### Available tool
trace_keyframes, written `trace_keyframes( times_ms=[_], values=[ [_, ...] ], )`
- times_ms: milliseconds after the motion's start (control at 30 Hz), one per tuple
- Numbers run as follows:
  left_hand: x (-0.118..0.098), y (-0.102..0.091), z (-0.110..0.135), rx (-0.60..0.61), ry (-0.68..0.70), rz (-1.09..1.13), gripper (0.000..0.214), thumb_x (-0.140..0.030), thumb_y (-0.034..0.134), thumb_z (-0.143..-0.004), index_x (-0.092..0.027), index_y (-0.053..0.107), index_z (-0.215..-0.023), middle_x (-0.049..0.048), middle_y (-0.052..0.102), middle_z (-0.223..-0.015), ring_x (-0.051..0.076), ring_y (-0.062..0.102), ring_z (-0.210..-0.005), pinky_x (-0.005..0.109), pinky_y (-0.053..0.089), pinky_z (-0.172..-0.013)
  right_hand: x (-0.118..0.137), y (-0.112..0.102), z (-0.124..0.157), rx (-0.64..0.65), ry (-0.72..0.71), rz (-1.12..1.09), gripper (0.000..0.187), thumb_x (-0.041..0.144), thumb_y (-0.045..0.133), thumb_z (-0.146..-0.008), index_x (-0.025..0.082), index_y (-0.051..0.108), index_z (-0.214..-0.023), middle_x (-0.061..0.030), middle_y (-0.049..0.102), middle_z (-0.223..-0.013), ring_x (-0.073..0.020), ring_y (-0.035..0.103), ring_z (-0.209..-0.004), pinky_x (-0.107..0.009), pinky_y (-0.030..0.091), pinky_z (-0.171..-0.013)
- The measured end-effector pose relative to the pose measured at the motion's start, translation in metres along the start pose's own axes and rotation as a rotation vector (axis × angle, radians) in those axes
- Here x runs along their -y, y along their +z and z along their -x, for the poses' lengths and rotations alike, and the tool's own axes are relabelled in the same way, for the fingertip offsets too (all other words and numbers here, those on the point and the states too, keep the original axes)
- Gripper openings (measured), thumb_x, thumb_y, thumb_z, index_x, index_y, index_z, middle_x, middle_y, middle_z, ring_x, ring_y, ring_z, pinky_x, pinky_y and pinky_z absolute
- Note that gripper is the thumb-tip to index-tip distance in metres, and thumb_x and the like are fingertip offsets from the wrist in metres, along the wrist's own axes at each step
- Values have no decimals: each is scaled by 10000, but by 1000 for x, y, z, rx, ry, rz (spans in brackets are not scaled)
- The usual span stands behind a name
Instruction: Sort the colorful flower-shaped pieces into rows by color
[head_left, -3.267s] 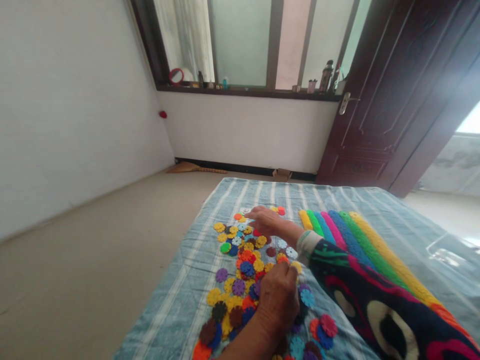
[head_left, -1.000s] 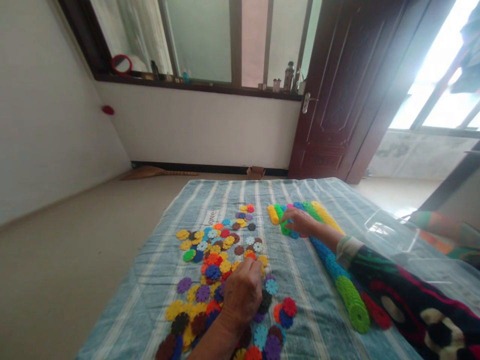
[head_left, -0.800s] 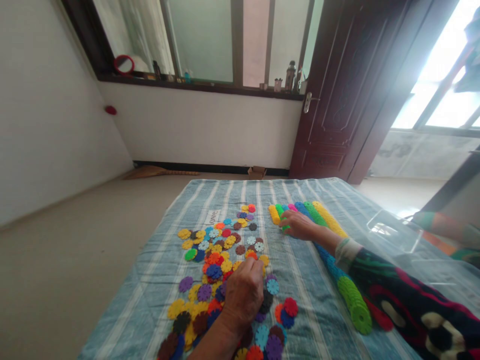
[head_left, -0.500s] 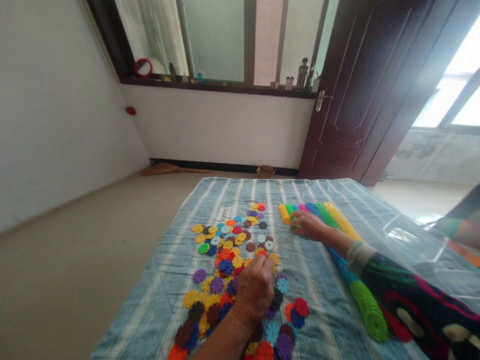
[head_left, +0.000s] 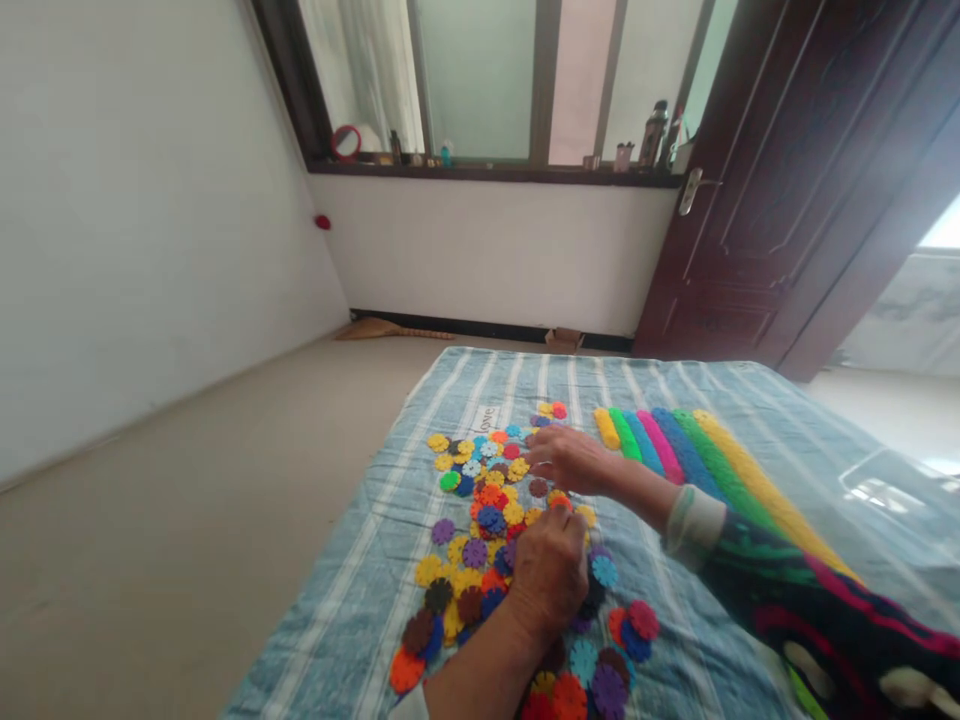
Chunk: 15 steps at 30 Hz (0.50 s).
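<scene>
My left hand (head_left: 551,570) rests low over the loose pile of colourful notched plastic discs (head_left: 474,552), its fingers curled together. What it pinches, if anything, is hidden beneath the fingers. My right hand (head_left: 574,460) is just beyond it, over the far right part of the pile, with fingers stretched out and slightly apart, nothing visible in them. To the right of that hand lie long rows of stacked discs sorted by colour: a short yellow row (head_left: 607,428), a green row (head_left: 625,434), a pink row (head_left: 660,446) and a long yellow row (head_left: 772,490). My right forearm covers part of them.
A blue striped cloth (head_left: 337,580) covers the table. A transparent plastic container (head_left: 892,490) stands at the right. Beyond are a dark red door (head_left: 750,200), a window ledge (head_left: 487,172) with bottles, a broom (head_left: 375,328) and a small cardboard box (head_left: 564,340) on the floor.
My right hand has moved left from the near ends of the short coloured rows to the loose discs. My left hand stays over the pile. The whole view has shifted, placing things further right.
</scene>
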<state>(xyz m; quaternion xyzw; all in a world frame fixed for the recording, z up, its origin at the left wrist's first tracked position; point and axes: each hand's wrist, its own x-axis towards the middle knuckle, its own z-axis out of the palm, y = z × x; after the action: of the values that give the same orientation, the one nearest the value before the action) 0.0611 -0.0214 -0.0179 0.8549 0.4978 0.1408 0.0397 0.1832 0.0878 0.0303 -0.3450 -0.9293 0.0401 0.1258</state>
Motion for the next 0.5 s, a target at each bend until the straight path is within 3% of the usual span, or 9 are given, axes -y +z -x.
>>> trace_keyframes(
  times_ms=[133,233,367,500],
  values=[
    [1,2,-1,56,-15,-12,252,-70,459,-844,-170,621,-1008,88,663,-989,233,631,-915,320,496,-735,25,10,-37,63,-63,31,166,231,592,-924,233,724,-1026,-71,639,-1025,-191,587,-957,-277,426,-785],
    [1,6,0,42,-17,6,254,-71,461,-835,-171,624,-1001,99,659,-992,240,628,-918,329,500,-733,28,21,-48,120,-50,76,190,282,599,-920,261,715,-1069,-70,614,-1015,-203,570,-957,-274,417,-749],
    [0,7,1,-2,-11,52,222,-77,472,-830,-165,628,-961,104,649,-964,228,616,-905,321,490,-745,14,28,-43,151,2,86,224,267,611,-907,273,712,-1107,-65,616,-1016,-193,576,-925,-266,410,-736],
    [-1,4,1,-28,12,87,204,-80,457,-846,-170,621,-928,88,635,-910,218,604,-882,316,479,-749,-5,21,-30,148,140,105,154,194,608,-887,200,745,-958,-79,635,-967,-195,587,-917,-267,406,-751]
  ],
)
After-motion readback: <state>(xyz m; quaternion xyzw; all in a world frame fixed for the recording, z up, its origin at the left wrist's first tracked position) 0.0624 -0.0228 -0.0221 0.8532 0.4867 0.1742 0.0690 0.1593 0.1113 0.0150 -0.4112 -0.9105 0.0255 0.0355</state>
